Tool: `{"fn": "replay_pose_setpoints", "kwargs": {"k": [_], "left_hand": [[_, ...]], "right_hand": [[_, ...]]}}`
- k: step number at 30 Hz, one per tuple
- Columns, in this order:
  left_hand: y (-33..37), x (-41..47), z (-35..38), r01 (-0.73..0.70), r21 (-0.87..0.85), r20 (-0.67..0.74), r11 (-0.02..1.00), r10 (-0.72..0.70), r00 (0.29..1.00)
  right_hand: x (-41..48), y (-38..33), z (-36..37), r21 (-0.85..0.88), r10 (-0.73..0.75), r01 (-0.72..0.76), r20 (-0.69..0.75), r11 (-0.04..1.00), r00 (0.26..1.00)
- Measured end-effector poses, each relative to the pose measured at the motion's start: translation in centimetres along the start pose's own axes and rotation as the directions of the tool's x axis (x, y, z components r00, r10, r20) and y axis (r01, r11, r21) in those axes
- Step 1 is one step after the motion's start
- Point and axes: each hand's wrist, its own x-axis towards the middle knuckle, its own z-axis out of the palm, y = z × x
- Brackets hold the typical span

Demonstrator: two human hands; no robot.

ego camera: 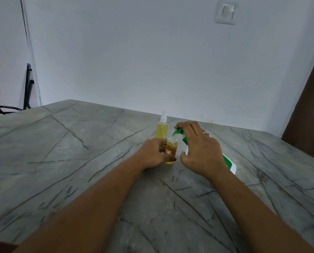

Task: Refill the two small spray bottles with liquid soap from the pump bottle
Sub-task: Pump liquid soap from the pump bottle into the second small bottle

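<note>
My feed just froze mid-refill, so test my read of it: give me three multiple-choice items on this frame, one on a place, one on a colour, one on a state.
1. Where does the capped small bottle stand?
A) just behind the held small bottle
B) at the near edge
C) on the floor

2. What colour is the pump head of the pump bottle?
A) red
B) green
C) black

3. The held small bottle in the left hand is:
A) capped
B) lying flat
C) upright, cap off

Key:
1 A: it stands just beyond the held one, farther from the camera.
2 B: green shows under the fingers of the right hand.
3 C: its bare neck stands below the pump spout.
</note>
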Motion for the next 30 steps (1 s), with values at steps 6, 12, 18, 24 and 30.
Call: {"fn": "replay_pose_setpoints", "kwargs": {"k": [6, 12, 18, 24, 30], "left_hand": [[0.23, -0.13, -0.06, 0.005, 0.008, -0.004, 1.000, -0.005, 1.000], [0.41, -0.22, -0.09, 0.015, 0.017, 0.002, 1.000, -0.015, 1.000], [0.42, -0.29, -0.10, 0.009, 0.002, 0.006, 1.000, -0.009, 1.000], [0.31, -0.20, -0.15, 0.005, 0.001, 0.005, 1.000, -0.005, 1.000], [0.36, -0.31, -0.17, 0.002, 0.004, 0.000, 1.000, -0.002, 1.000]], "right_hand": [[-0.04, 0.07, -0.20, 0.003, 0.019, -0.019, -0.012, 1.000, 1.000], [0.00, 0.10, -0.25, 0.011, 0.024, -0.024, -0.024, 1.000, 0.999], [0.08, 0.10, -0.16, 0.009, 0.018, -0.018, -0.007, 1.000, 1.000], [0.03, 0.29, -0.12, 0.025, -0.005, 0.004, 0.027, 1.000, 1.000], [0.13, 0.28, -0.08, 0.038, 0.001, -0.002, 0.038, 0.999, 0.999]]}}
